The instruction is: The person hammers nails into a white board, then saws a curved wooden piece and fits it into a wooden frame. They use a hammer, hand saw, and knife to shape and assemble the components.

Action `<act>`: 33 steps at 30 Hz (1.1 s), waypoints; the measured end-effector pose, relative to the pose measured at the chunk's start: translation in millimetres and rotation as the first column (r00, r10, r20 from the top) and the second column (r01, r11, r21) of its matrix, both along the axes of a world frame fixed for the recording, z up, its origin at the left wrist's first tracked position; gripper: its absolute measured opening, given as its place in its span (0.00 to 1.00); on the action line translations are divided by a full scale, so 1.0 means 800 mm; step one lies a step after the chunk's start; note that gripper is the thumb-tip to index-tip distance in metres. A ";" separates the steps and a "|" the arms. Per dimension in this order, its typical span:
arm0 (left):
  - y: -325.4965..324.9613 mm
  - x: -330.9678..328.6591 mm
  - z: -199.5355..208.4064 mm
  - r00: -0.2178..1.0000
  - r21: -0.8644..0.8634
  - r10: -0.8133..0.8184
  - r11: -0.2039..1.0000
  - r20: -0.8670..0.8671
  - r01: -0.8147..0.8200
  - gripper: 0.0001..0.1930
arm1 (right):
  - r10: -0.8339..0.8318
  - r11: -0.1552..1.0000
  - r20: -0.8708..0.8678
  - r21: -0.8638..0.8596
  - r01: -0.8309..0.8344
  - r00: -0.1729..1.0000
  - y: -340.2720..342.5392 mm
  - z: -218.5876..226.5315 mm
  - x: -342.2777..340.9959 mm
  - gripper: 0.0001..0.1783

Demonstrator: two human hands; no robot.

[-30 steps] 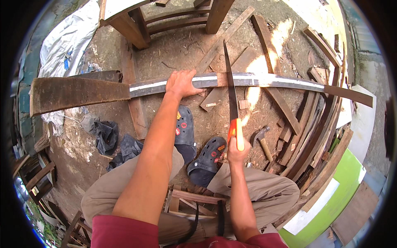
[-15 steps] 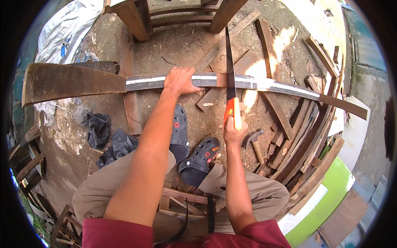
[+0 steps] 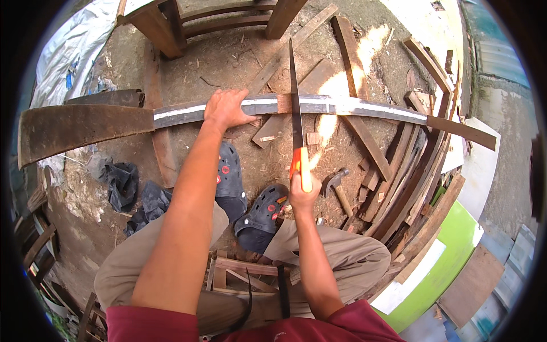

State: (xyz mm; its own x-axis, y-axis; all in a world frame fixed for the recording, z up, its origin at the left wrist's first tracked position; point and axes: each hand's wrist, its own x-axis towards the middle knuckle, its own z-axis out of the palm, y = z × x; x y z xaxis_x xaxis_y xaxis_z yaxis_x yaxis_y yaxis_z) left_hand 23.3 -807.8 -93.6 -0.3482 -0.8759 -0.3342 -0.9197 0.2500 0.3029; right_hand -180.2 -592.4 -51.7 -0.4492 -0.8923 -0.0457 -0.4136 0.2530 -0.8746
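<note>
A long wooden piece [image 3: 376,115] lies crosswise in front of me, its middle stretch grey with a white stripe. Its left end [image 3: 85,131] is wide, rough and brown, and the right end is narrow and brown. My left hand [image 3: 228,108] is closed over the striped stretch. In my right hand [image 3: 305,191] is the orange handle of a handsaw [image 3: 297,108]. The saw's dark blade crosses the wood beside a bare brown patch [image 3: 284,104], pointing away from me. Whether the teeth have cut in, I cannot tell.
A hammer [image 3: 337,191] lies right of my dark clogs [image 3: 262,212]. Curved wooden strips [image 3: 407,176] are piled at the right, near a green panel [image 3: 450,256]. Loose boards [image 3: 364,145] and scraps cover the ground. Wooden furniture legs [image 3: 285,20] stand at the far side.
My right hand has drawn the handsaw back toward me across the wood. My left hand keeps its hold on the wood. The whole view has shifted slightly.
</note>
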 end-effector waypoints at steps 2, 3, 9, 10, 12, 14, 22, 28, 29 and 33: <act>-0.003 0.009 0.003 1.000 0.015 0.006 1.000 -0.015 -0.006 0.37 | 0.026 0.997 -0.005 0.069 -0.026 1.000 0.106 -0.009 -0.008 0.07; -0.001 0.012 -0.005 1.000 0.044 0.005 0.999 -0.025 -0.004 0.37 | 0.038 0.996 0.027 0.083 -0.040 0.999 0.146 -0.002 -0.013 0.06; -0.005 0.002 -0.007 0.998 0.016 -0.036 0.999 -0.042 0.036 0.37 | -0.047 0.998 0.116 0.053 0.041 0.992 -0.022 -0.030 -0.009 0.12; -0.006 0.001 -0.002 0.999 0.046 -0.040 0.998 -0.028 0.041 0.36 | -0.037 0.999 0.088 0.019 0.035 0.995 -0.060 -0.016 -0.002 0.15; -0.006 -0.003 -0.002 1.000 0.039 -0.028 0.999 -0.006 0.028 0.36 | -0.011 1.000 0.026 0.018 0.011 1.000 -0.062 -0.010 -0.003 0.17; 0.000 0.008 -0.008 1.000 0.003 -0.023 1.000 -0.009 0.023 0.37 | 0.048 0.996 0.029 0.068 -0.050 0.998 0.020 0.004 -0.008 0.15; -0.006 -0.006 -0.007 1.000 0.000 -0.030 1.000 -0.001 0.030 0.38 | -0.010 1.000 0.116 0.003 0.010 0.993 -0.044 -0.015 -0.006 0.12; -0.001 0.005 -0.012 1.000 0.003 -0.023 1.000 0.002 0.023 0.39 | 0.002 0.996 0.133 0.087 -0.013 0.991 0.031 -0.008 -0.005 0.12; -0.002 0.007 -0.009 1.000 0.013 -0.021 1.000 -0.003 0.021 0.40 | 0.006 0.996 0.164 0.086 -0.021 0.986 0.096 -0.014 -0.015 0.08; -0.001 0.004 -0.006 1.000 0.015 -0.019 1.000 -0.006 0.019 0.40 | -0.047 0.991 0.187 0.135 0.021 0.981 0.098 -0.004 -0.019 0.09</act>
State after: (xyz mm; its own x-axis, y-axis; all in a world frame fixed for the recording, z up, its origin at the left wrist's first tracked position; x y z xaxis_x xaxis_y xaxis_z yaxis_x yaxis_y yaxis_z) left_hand 26.8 -808.3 -98.7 -0.3665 -0.8639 -0.3454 -0.9130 0.2624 0.3124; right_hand -195.4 -513.7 -54.8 -0.4510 -0.8572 -0.2488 -0.2328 0.3820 -0.8943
